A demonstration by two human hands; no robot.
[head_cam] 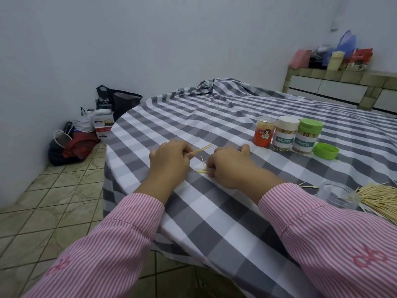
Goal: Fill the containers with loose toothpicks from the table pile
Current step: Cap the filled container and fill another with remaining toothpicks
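Several loose toothpicks [202, 171] lie on the checked surface [236, 222] between the hands, touching the curled fingers of the right hand [227, 166]. Left hand [169, 160] pinches a small bundle of toothpicks [203, 148]; the main pile [378, 198] lies well right, beside a clear container [337, 195].

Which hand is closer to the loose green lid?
The right hand. It sits on the checked cloth closer to the green lid, over by the jars. The left hand, holding toothpicks, is farther away on the other side.
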